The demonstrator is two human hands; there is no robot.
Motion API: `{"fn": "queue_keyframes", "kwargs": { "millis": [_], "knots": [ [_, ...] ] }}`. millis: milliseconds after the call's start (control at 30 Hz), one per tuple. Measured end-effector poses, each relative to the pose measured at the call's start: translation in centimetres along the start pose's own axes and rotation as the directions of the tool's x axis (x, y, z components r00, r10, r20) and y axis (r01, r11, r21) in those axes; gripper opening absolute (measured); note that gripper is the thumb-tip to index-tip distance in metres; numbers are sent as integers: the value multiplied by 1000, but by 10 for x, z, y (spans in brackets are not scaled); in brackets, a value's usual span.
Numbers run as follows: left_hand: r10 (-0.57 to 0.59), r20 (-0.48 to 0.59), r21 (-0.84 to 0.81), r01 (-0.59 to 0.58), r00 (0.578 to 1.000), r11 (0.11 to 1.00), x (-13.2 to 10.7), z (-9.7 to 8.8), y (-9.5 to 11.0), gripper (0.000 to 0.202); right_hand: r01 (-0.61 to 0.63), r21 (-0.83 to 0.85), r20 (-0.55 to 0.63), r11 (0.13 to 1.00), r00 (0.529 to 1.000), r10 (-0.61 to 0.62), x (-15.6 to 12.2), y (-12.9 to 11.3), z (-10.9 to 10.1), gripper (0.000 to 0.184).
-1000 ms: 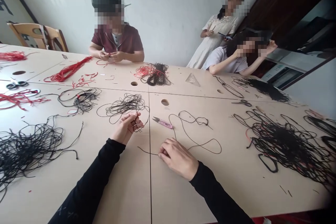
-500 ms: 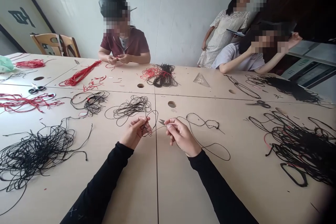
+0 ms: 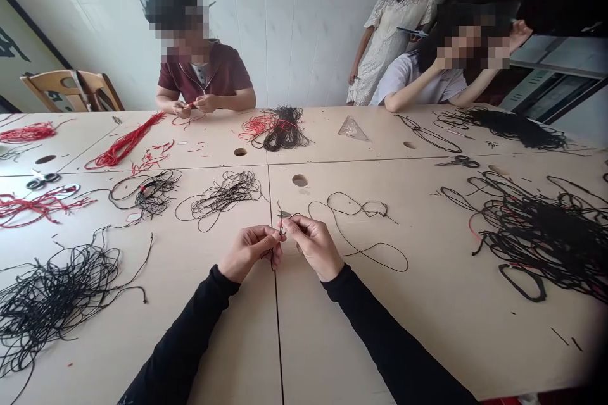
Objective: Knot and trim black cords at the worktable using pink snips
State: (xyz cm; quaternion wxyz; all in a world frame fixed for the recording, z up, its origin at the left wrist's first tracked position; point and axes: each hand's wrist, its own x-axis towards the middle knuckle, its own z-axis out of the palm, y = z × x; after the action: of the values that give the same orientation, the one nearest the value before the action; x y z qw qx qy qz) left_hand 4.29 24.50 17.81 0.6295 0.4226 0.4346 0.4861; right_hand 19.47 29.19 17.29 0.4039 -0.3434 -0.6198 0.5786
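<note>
My left hand (image 3: 249, 253) pinches a short length of black cord (image 3: 280, 231) against my right hand (image 3: 313, 245), and the fingertips of both hands nearly touch. The small metal tip of a pair of thread snips (image 3: 284, 214) shows above my right fingers, and the pink handle is hidden in that hand. A long loop of thin black cord (image 3: 361, 215) lies on the table just beyond my right hand. A looser black tangle (image 3: 227, 196) lies beyond my left hand.
Large black cord heaps (image 3: 536, 234) (image 3: 57, 297) lie to both sides. Red cord bundles (image 3: 126, 139) and scissors (image 3: 460, 162) lie on the table, with a clear triangle ruler (image 3: 352, 130) farther off. A seated person's hands (image 3: 190, 104) work red cord across the table.
My right hand has lifted the pink-handled snips off the table and come in to my left hand. The two hands now meet over the black cord, and the view has shifted slightly.
</note>
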Motion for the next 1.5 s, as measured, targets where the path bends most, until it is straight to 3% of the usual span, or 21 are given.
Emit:
{"fn": "queue_keyframes", "kwargs": {
  "millis": [433, 600, 733, 933, 1067, 1233, 1333, 1500],
  "knots": [
    [-12, -40, 6, 13, 999, 1000, 1, -4, -4, 32, 110, -104, 43, 988, 993, -106, 0, 2, -1, 33],
    [37, -104, -14, -39, 994, 999, 2, -5, -3, 31, -2, -113, -6, 994, 1000, 2, -1, 4, -1, 36],
    [82, -102, 83, -74, 991, 994, 1, -3, 0, 31, 12, -67, 36, 998, 999, -10, -2, 4, 2, 34],
    [53, -62, 207, -39, 997, 978, -1, 2, 1, 37, 85, -18, 48, 996, 995, -85, -2, 3, 5, 32],
    [-31, -16, 90, 33, 999, 995, -1, 1, 0, 37, 0, 43, 41, 999, 999, -2, -3, 2, 5, 34],
    [-103, 104, -215, 123, 989, 969, 1, 1, -5, 31, -112, 188, 98, 976, 991, 95, -5, -1, 5, 33],
    [-48, 78, -358, 73, 996, 931, 2, 5, -9, 23, -136, 234, 124, 963, 986, 109, -4, -1, 5, 31],
    [-28, -22, -463, 15, 999, 886, 3, 7, -12, 16, -163, 257, 135, 952, 982, 132, -3, -2, 3, 30]
  ]
}}
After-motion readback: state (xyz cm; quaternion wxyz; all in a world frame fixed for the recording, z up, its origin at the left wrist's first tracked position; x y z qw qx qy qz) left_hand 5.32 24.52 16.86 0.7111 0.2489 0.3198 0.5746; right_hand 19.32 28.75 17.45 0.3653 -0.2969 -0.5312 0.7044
